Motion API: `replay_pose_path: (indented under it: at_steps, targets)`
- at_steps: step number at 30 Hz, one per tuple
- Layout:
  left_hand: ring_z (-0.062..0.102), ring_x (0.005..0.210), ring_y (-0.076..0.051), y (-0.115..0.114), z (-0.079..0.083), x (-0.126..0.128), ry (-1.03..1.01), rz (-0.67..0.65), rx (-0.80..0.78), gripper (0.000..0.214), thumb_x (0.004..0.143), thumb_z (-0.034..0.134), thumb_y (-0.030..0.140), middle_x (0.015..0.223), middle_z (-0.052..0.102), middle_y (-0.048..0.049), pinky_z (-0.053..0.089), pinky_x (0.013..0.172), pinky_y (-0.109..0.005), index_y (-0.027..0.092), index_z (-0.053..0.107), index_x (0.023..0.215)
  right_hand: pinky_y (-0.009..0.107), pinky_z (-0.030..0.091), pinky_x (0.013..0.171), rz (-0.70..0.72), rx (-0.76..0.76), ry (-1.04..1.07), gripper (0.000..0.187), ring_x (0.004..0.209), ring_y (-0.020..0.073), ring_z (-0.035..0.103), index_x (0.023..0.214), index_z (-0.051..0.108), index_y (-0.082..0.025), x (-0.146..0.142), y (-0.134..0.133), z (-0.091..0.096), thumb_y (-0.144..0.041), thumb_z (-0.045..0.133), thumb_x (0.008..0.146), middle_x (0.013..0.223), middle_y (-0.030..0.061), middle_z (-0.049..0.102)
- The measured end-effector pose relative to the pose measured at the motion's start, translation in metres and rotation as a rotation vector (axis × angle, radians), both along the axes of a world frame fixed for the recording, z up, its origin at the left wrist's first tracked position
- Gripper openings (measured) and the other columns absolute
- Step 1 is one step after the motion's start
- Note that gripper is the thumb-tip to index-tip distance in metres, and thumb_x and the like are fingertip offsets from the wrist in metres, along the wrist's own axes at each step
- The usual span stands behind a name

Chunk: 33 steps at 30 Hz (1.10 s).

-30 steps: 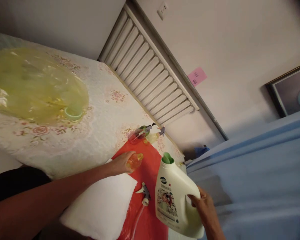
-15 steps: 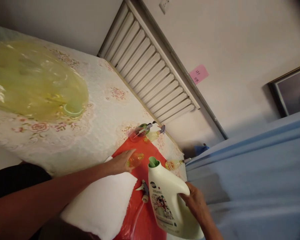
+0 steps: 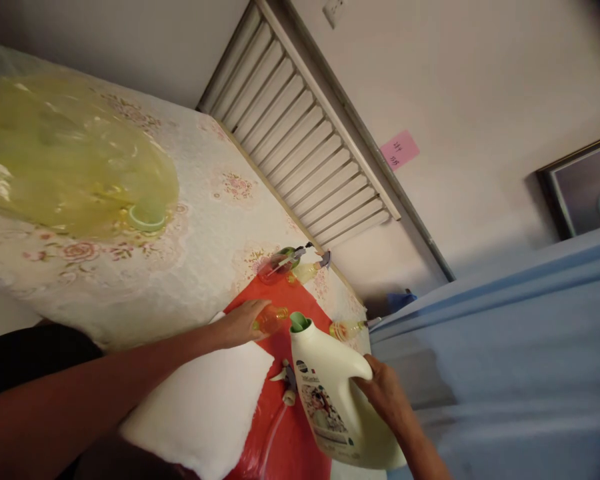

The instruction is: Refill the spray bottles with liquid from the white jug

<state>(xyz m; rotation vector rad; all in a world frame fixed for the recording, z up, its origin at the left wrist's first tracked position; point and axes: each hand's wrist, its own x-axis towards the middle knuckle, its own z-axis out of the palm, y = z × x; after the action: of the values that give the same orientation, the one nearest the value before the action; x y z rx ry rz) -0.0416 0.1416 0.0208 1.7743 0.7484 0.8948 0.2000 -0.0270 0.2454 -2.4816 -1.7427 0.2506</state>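
Observation:
My left hand is closed round a small orange bottle that stands on a red sheet. My right hand grips the handle of a large white detergent jug. The jug is tilted, and its open green spout sits just to the right of the orange bottle's mouth. A loose spray head with a clear tube lies on the red sheet between my two arms.
Two spray bottles, one pink and one yellowish, lie at the far end of the red sheet. Another small bottle lies right of the jug. A white cushion sits under my left forearm. A yellow plastic film covers the flowered bedspread, beside a blue cloth.
My right hand has carried the jug left and tipped it further, bringing its spout close to the orange bottle. My left hand has stayed on the bottle.

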Motion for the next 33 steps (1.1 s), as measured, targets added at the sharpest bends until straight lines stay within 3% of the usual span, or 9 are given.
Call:
replay_pose_path:
  at_steps: [14, 21, 29, 33]
  targets:
    - [0.047, 0.133, -0.036, 0.001, -0.006, 0.004, 0.070, 0.008, 0.055, 0.072, 0.073, 0.068, 0.033, 0.142, 0.053, -0.0114, 0.039, 0.113, -0.045, 0.022, 0.043, 0.140, 0.025, 0.038, 0.057, 0.037, -0.082, -0.095, 0.015, 0.069, 0.0197, 0.062, 0.069, 0.055, -0.020, -0.003, 0.013, 0.007, -0.033, 0.051, 0.075, 0.067, 0.0020, 0.065]
    - [0.050, 0.130, -0.034, 0.002, -0.013, 0.008, 0.049, 0.024, 0.083, 0.070, 0.072, 0.070, 0.036, 0.140, 0.054, -0.0083, 0.042, 0.110, -0.047, 0.030, 0.044, 0.137, 0.025, 0.037, 0.057, 0.063, -0.104, -0.138, 0.015, 0.068, 0.0197, 0.063, 0.068, 0.054, -0.020, -0.003, 0.016, 0.011, -0.033, 0.051, 0.076, 0.067, 0.0022, 0.067]
    - [0.049, 0.131, -0.034, 0.000, -0.005, 0.004, 0.067, 0.017, 0.086, 0.070, 0.073, 0.069, 0.033, 0.141, 0.054, -0.0130, 0.041, 0.111, -0.044, 0.020, 0.045, 0.137, 0.024, 0.039, 0.059, 0.068, -0.127, -0.182, 0.011, 0.070, 0.0196, 0.064, 0.071, 0.058, -0.019, -0.004, 0.020, 0.017, -0.027, 0.050, 0.075, 0.069, 0.0023, 0.069]
    - [0.050, 0.130, -0.034, -0.001, -0.005, 0.004, 0.067, 0.026, 0.080, 0.070, 0.073, 0.070, 0.033, 0.140, 0.054, -0.0121, 0.042, 0.110, -0.045, 0.022, 0.045, 0.137, 0.024, 0.040, 0.059, 0.080, -0.121, -0.177, 0.013, 0.070, 0.0196, 0.064, 0.071, 0.058, -0.019, -0.006, 0.021, 0.019, -0.028, 0.051, 0.077, 0.070, 0.0026, 0.069]
